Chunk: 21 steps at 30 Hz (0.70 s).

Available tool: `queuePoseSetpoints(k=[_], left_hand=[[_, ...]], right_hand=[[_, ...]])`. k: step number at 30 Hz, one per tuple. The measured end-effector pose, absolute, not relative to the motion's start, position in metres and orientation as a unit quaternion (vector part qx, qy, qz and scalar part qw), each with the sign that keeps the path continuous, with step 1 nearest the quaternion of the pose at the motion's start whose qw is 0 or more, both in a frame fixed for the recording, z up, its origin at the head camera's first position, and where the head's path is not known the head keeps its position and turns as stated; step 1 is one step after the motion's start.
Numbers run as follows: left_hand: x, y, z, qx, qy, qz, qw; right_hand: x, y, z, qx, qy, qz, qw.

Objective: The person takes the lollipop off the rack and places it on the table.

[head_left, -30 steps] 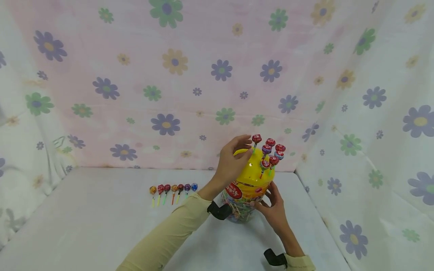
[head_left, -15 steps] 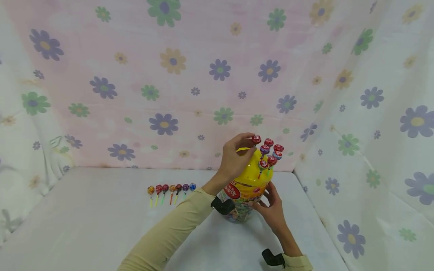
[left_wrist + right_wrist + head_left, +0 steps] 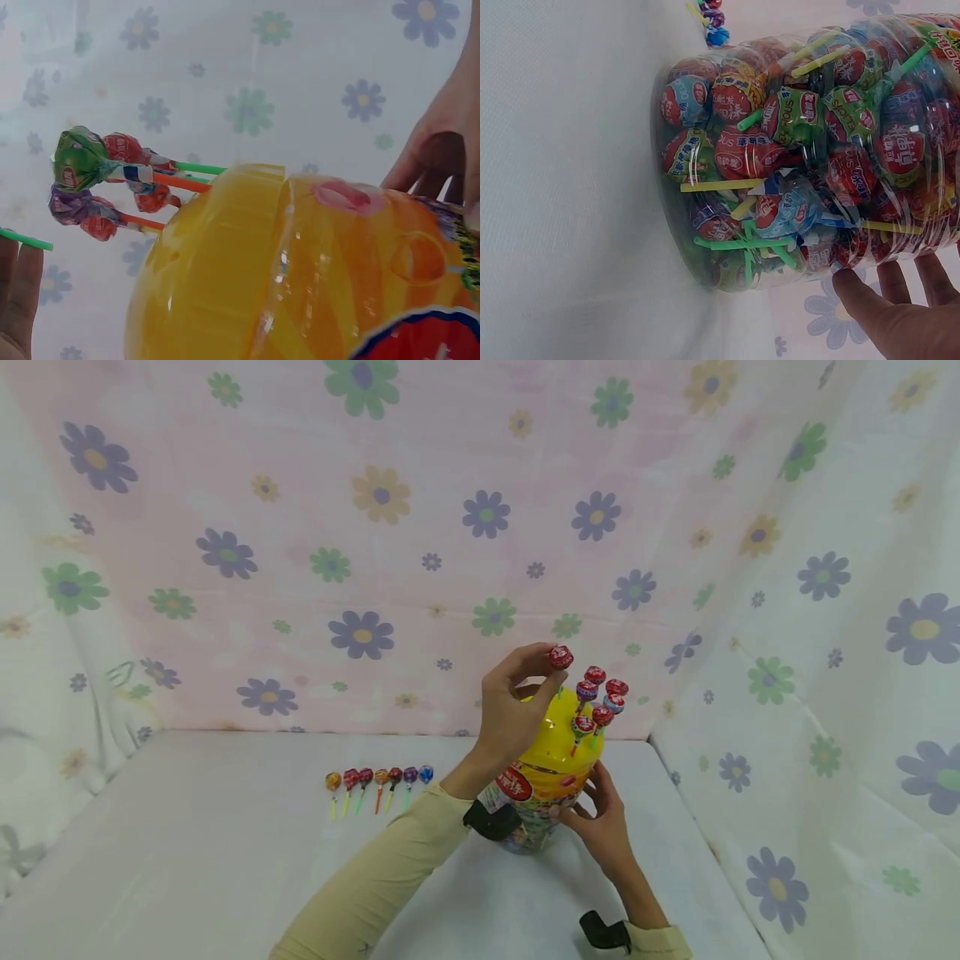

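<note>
Flowered cloth (image 3: 435, 668), pinkish at the back, hangs behind the work, and a paler side cloth (image 3: 840, 727) closes off the right. Through the head camera I look down on a white tabletop (image 3: 247, 852), which carries a soft shadow around the jar (image 3: 532, 837). That jar, packed with wrapped lollipops, stands right of centre under a yellow lid (image 3: 551, 745), from which six lollipops (image 3: 602, 717) rise. My left-hand view shows a green stick (image 3: 30, 241) well apart from the lid; it belongs to the red lollipop (image 3: 560, 657) that the left hand (image 3: 506, 714) pinches between thumb and fingers above the lid. I see the right hand (image 3: 606, 828) curved against the jar's side, fingers spread. Seven more lollipops (image 3: 382, 777) lie in a row on the tabletop, left of the jar.
</note>
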<state>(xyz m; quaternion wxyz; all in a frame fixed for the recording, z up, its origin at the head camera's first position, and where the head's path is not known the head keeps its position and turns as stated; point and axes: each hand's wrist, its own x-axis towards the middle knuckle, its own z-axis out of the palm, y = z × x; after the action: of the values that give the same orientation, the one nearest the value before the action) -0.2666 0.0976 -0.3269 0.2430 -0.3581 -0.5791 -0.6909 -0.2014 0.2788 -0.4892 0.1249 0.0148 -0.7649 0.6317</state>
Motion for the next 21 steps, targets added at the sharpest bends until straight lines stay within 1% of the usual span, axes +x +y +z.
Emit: queuePoseSetpoints(k=[6, 14, 21], left_hand=[[-0.256, 0.078, -0.338, -0.332, -0.595, -0.694, 0.232], [-0.253, 0.057, -0.352, -0.337, -0.592, -0.700, 0.215], [-0.248, 0.029, -0.374, -0.311, -0.626, -0.693, 0.179]], right_hand=[[-0.200, 0.278, -0.488, 0.018, -0.767, 0.629, 0.127], [-0.199, 0.277, -0.486, 0.012, -0.768, 0.629, 0.120], [-0.198, 0.276, -0.486, 0.016, -0.766, 0.631, 0.121]])
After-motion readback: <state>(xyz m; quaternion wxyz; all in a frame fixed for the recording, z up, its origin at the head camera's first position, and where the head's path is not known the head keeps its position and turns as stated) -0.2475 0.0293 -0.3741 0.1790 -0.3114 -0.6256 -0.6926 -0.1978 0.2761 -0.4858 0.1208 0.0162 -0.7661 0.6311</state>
